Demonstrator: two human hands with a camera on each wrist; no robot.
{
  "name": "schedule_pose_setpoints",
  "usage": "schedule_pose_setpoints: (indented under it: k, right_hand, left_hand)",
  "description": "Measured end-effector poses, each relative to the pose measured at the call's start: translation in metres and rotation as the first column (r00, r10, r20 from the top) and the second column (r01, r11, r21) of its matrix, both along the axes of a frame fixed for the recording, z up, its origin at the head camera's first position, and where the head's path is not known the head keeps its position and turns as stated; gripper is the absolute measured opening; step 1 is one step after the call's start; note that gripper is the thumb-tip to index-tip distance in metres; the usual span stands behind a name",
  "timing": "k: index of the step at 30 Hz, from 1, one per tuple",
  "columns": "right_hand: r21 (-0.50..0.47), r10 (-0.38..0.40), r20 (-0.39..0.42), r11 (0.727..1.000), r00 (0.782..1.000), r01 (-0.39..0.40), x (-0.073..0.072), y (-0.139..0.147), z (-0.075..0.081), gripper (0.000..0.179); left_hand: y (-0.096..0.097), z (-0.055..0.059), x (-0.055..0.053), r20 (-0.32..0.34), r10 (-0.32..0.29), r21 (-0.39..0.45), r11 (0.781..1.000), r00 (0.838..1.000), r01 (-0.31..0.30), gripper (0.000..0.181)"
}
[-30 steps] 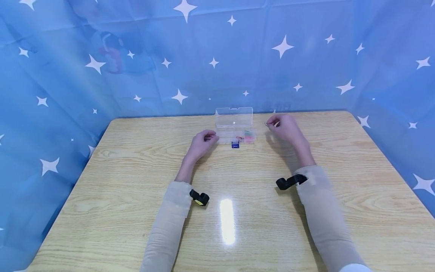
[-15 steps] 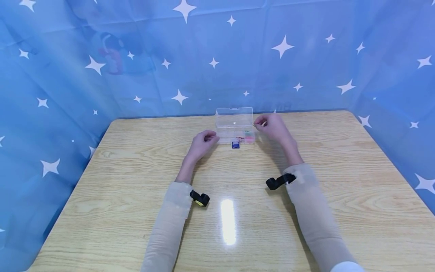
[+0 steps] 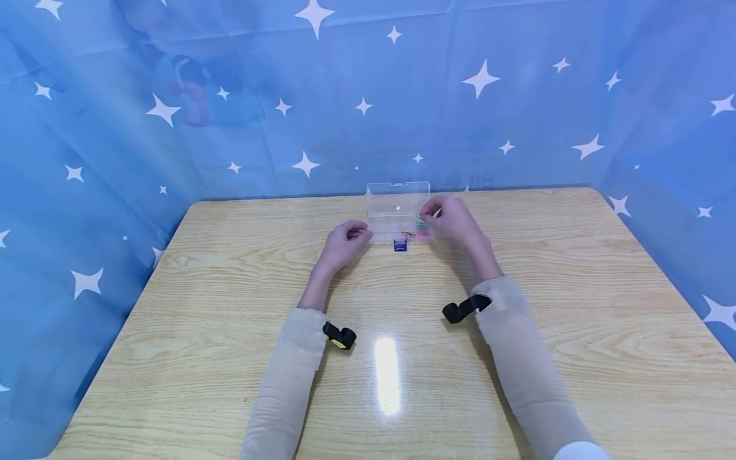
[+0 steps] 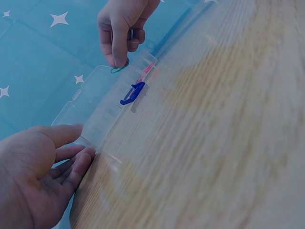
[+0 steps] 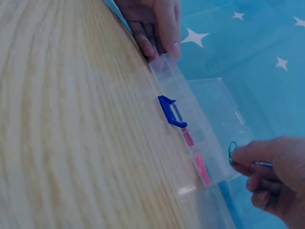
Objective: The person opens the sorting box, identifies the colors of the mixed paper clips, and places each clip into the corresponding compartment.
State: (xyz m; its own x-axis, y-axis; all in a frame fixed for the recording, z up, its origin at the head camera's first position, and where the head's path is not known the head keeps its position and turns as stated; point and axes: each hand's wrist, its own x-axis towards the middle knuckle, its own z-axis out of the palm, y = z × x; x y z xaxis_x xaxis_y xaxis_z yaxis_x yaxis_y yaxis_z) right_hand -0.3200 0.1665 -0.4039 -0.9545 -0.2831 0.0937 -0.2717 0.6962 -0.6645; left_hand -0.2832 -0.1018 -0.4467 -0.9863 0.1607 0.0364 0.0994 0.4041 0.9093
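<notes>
A clear plastic box (image 3: 382,229) with small compartments stands at the back of the table, its clear lid (image 3: 397,199) raised. At its left end my left hand (image 3: 344,246) holds it, thumb above and fingertips below the edge. Over the right end, my right hand (image 3: 454,220) pinches a green paper clip (image 5: 232,152) between thumb and forefinger. A small shiny bit (image 5: 263,164) also shows by those fingers. Pink pieces (image 5: 202,168) lie in the right compartments. A blue U-shaped plastic piece (image 5: 167,111) sits at the box's front edge.
The wooden table (image 3: 230,275) ends just behind the box, where a blue curtain (image 3: 259,128) with white stars hangs. Black wrist cameras are strapped over both sleeves (image 3: 287,370). A bright light reflection (image 3: 386,377) lies on the tabletop.
My right hand has moved left from beside the box to over its right compartments, carrying the paper clip. The left hand and the box have stayed in place.
</notes>
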Motion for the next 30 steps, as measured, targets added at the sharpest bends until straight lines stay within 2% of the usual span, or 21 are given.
schedule_pose_setpoints:
  k: [6,30]
  right_hand:
    - [0.018,0.024,-0.004,1.000,1.000,-0.024,0.0004,-0.0015,-0.0026,0.015]
    - [0.046,-0.016,0.004,0.999,1.000,0.016,0.0057,0.0028,-0.0012,0.020]
  left_hand:
    - [0.0000,-0.0001,-0.0007,0.000,0.000,0.007,1.000,1.000,0.000,0.037]
    - [-0.0029,0.0003,-0.0005,-0.004,0.005,0.008,1.000,1.000,-0.005,0.037]
